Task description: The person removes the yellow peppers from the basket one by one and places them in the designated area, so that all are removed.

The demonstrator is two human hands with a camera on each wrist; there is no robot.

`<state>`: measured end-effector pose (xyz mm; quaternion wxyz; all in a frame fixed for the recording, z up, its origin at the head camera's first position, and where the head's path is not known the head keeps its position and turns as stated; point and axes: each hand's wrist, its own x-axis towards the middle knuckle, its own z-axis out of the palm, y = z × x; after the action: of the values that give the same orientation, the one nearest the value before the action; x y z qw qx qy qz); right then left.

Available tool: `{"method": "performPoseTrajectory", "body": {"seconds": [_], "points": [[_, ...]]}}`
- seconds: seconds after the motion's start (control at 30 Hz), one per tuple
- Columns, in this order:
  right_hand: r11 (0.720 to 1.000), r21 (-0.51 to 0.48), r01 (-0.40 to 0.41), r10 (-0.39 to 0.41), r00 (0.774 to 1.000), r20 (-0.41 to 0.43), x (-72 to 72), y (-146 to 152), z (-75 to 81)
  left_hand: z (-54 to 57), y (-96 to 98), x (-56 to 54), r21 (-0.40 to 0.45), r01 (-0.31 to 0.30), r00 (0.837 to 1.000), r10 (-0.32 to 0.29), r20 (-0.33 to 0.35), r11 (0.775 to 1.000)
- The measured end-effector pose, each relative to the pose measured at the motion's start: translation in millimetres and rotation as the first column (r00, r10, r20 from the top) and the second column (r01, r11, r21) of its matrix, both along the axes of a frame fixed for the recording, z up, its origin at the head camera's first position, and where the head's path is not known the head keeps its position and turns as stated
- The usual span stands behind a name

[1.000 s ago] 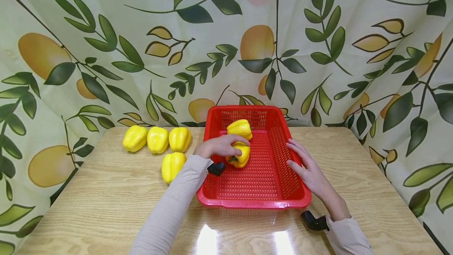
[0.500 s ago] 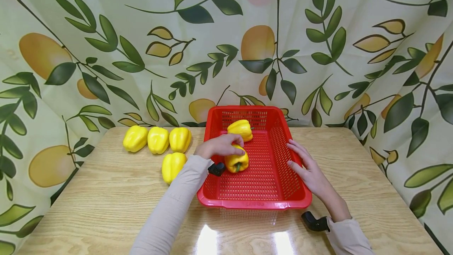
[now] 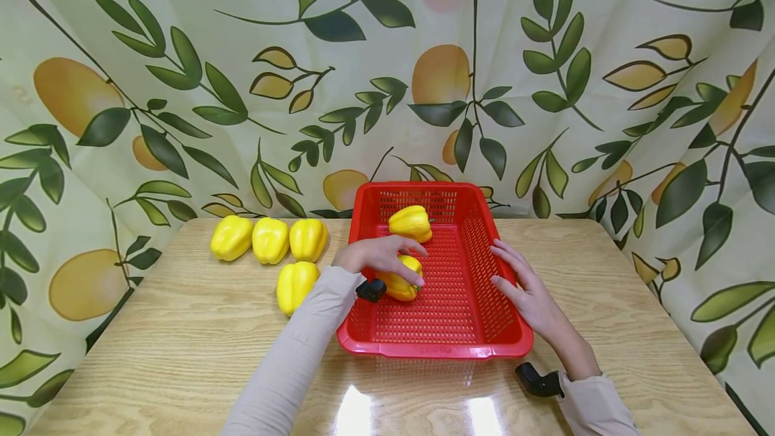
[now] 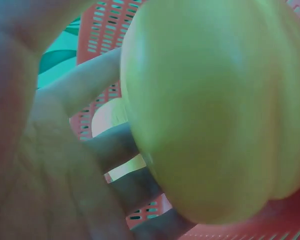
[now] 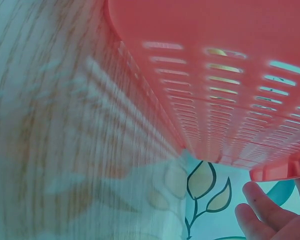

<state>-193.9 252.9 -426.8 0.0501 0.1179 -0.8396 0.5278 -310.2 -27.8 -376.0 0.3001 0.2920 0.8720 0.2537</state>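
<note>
Front pepper: yellow bell pepper (image 3: 399, 291), on the basket floor towards the left wall, stem pointing right, partly hidden by the hand above it
Left hand: left hand (image 3: 384, 254), over the front pepper, thumb and fingers parted and loosely extended, grasp released; in the left wrist view the pepper hides the fingertips, so whether they touch it cannot be told
Back pepper: second yellow pepper (image 3: 410, 223), inside the basket, lying on its side behind the front one, green stem to the right
Container: red plastic basket (image 3: 436, 350), rectangular, slotted walls and perforated floor, upright on the table
Right hand: right hand (image 3: 533, 295), at the basket's right rim, fingers extended and spread, clenched on nothing
Row of three: left pepper (image 3: 231, 238), middle pepper (image 3: 270, 241) and right pepper (image 3: 308, 240), yellow, on the table left of the basket near its far edge
Single pepper: fourth table pepper (image 3: 295, 286), yellow, nearer than the row, partly behind the left sleeve (image 3: 290, 362)
Wrist fittings: black device (image 3: 371, 290) at the left wrist, another black device (image 3: 539, 380) at the right
Surface: wood-grain table (image 3: 181, 328), glossy, two bright reflections at the near edge
Backdrop: pale cloth (image 3: 375, 39), printed with leaves and orange fruit
</note>
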Motion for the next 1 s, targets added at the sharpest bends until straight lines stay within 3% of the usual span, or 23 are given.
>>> {"method": "performPoseTrajectory", "body": {"seconds": [0.33, 0.6, 1.0], "points": [[1.000, 0.020, 0.000, 0.000, 0.999, -0.032, 0.2, -0.9, 0.8, 0.3, -0.2, 2.7, -0.080, -0.005, 0.999, 0.009, 0.052, 0.997], [1.000, 0.016, -0.002, 0.002, 1.000, -0.010, -0.4, -0.3, 0.1, -0.7, 1.2, 0.8, -0.124, 0.014, 0.999, -0.008, 0.047, 0.992], [1.000, -0.003, -0.006, 0.006, 1.000, 0.003, -0.2, 0.2, 0.0, 2.3, 1.6, 0.6, -0.106, 0.025, 0.997, -0.017, 0.075, 0.994]]}}
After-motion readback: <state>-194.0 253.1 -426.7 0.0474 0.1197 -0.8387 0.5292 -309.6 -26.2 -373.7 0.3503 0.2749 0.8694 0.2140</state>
